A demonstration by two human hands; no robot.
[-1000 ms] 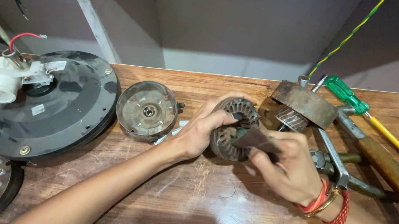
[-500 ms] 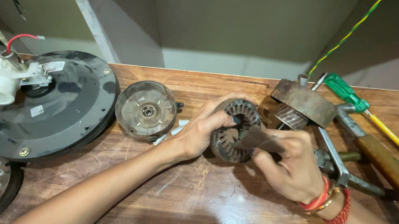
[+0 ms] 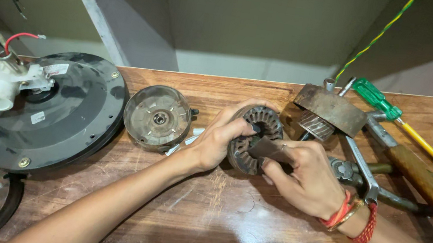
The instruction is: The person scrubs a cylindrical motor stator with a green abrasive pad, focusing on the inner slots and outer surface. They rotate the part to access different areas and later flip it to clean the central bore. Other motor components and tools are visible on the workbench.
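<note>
The left hand (image 3: 217, 141) gripped the dark round slotted metal stator core (image 3: 253, 138) standing on edge, right of the round grey metal rotor (image 3: 158, 117); the right hand (image 3: 307, 176) pinched a thin dark strip (image 3: 269, 148) against its face

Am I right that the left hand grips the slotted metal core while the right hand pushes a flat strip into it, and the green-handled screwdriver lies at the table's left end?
Not quite: the head view shows the green-handled screwdriver at the table's right end. The left hand does grip the slotted metal core, and the right hand holds the flat strip at it.
</note>
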